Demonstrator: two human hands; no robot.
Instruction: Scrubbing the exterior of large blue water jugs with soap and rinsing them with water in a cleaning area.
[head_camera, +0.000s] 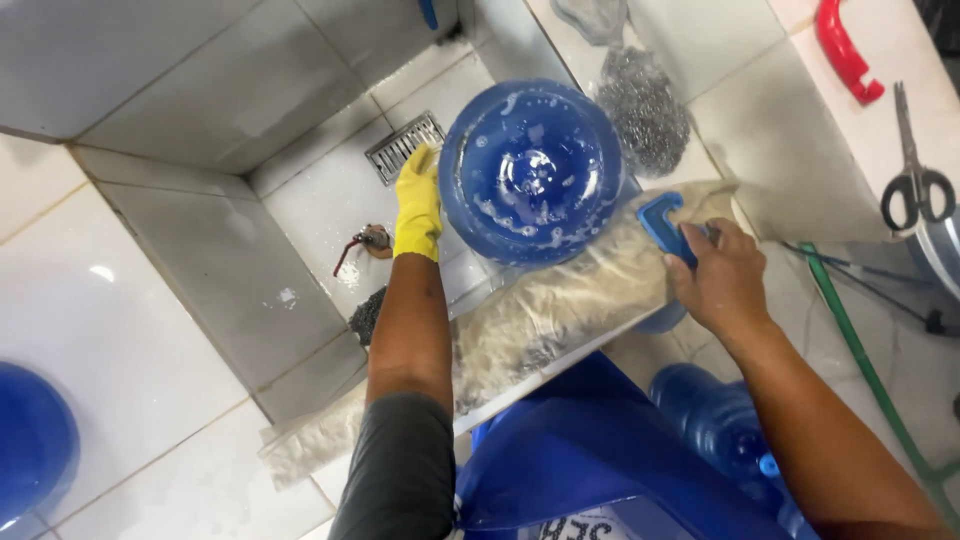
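Over the tiled wash basin (330, 200), near its right-hand edge, your big blue water jug (530, 170) lies tipped toward you, its soapy bottom facing up at the camera and its body resting on the cloth-padded ledge (560, 310) that runs along the basin's front edge. Your left hand (418, 205), in a yellow glove, is pressed flat against the jug's left side, fingers spread along the curve rather than curled around anything. Your right hand (722, 282) is bare and closed around the handle of a blue brush (662, 225), whose head meets the jug's lower right side.

To scrub well here, keep that gloved palm firm so the wet jug cannot roll off the ledge while the brush pushes against it. Work the brush in short strokes along the wall and turn the jug a little with the left hand between passes, so suds reach every part. The foam looks thickest around the central dimple and rim of the bottom; those grooves probably need the bristle tips, not the flat of the brush.

A bundle of steel wool (645, 105) sits in the basin's far right corner, and the drain grate (403, 145) lies just behind your gloved fingers. Scissors (915, 180) and a red handle (845, 50) rest on the tiled table to your right, well apart from the work.
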